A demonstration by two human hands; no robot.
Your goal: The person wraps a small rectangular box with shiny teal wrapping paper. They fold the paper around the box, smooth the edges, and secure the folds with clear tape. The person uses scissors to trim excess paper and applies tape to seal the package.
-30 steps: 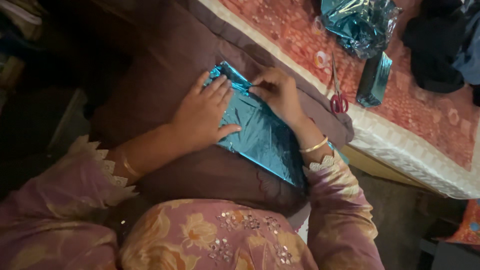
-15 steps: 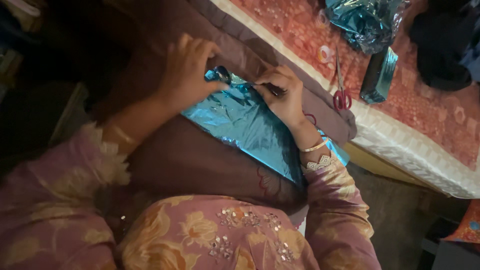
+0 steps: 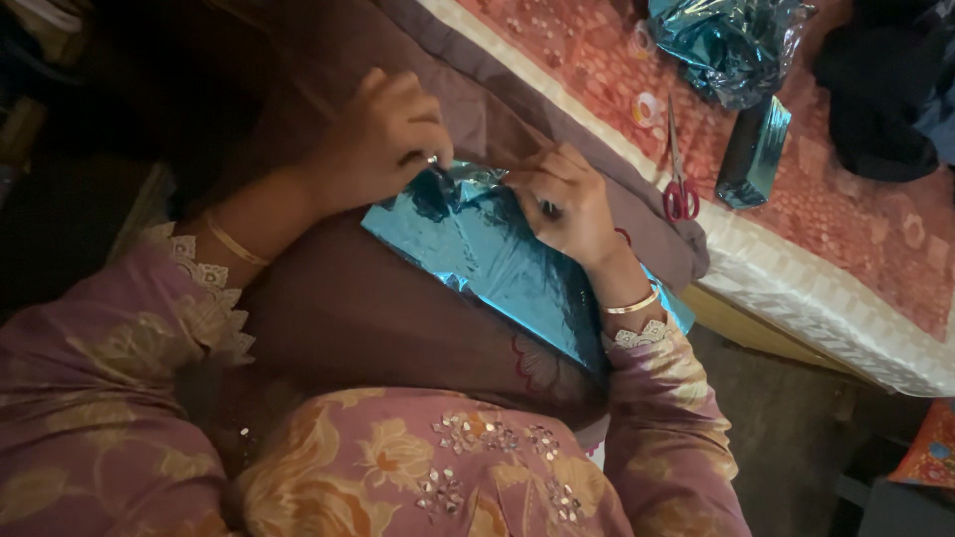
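Folding the end flap of the blue foil-wrapped parcel [image 3: 497,264] on my lap, left hand [image 3: 383,139] pinching the foil corner shut, right hand [image 3: 562,199] pressing the fold flat with curled fingers; next move likely needs tape roll [image 3: 647,107] from the bed [image 3: 856,239].

— What carries our things here?
— A bed [image 3: 796,288] with a red patterned cover [image 3: 856,229], off beyond our right hand [image 3: 562,204], and the brown cloth [image 3: 378,318] over our lap under both hands

— And what do we have lying on them?
— On the cover, just past the right hand, red-handled scissors [image 3: 678,184]; beside them a small parcel in blue foil [image 3: 753,151], a tape roll [image 3: 647,107] nearer the bed's edge, crumpled blue foil [image 3: 726,40] further off, dark clothing [image 3: 880,89] beyond that. On the brown cloth, the blue foil package [image 3: 507,273] under our left hand [image 3: 383,139] and right hand
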